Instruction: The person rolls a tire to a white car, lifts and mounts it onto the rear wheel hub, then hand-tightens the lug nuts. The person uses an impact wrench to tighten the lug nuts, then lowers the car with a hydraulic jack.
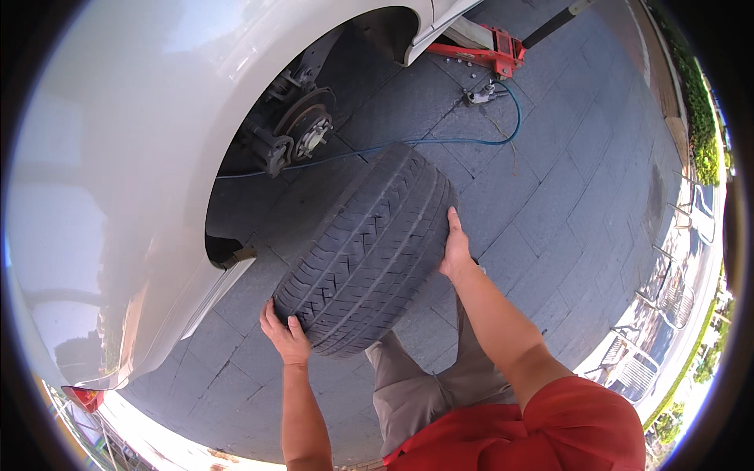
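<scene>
A black car tire (369, 251) is held between my two hands, its worn tread facing up toward me. My left hand (286, 336) grips its lower left end, fingers curled over the edge. On the opposite side my right hand (455, 245) presses against the upper right edge, its fingers partly hidden. Beyond the tire, the open wheel well of a white car (149, 141) shows a bare hub with studs (314, 135) and a rusty brake disc (302, 116). The tire stands apart from the hub. Its wheel face is out of sight.
A red floor jack (499, 53) with a dark handle stands at the car's side. An air tool (483, 96) lies on the paving with a blue hose (471, 142) trailing under the car. Several small nuts lie near the jack. Metal chairs (632, 369) stand at the far right.
</scene>
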`<move>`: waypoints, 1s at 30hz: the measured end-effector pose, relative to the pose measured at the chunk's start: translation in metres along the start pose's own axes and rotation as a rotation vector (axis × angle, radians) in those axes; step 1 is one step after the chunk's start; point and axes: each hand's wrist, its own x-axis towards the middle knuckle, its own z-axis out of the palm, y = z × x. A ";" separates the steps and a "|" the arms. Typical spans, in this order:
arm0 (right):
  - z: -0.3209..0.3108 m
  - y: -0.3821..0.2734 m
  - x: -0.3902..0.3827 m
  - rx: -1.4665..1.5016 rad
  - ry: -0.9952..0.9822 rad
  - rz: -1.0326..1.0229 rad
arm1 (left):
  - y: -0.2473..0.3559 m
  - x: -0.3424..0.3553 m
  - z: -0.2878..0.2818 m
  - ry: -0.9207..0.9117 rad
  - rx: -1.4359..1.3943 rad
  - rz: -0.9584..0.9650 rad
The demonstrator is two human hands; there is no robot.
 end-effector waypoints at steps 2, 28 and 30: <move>0.012 -0.052 0.021 -0.152 0.048 0.080 | 0.058 -0.002 0.027 0.145 0.067 -0.010; -0.136 -0.346 0.137 -0.428 -0.283 -0.020 | 0.313 -0.123 0.293 0.288 -2.112 -1.894; -0.146 -0.342 0.139 -0.377 -0.253 -0.041 | 0.301 -0.100 0.279 0.350 -1.910 -1.909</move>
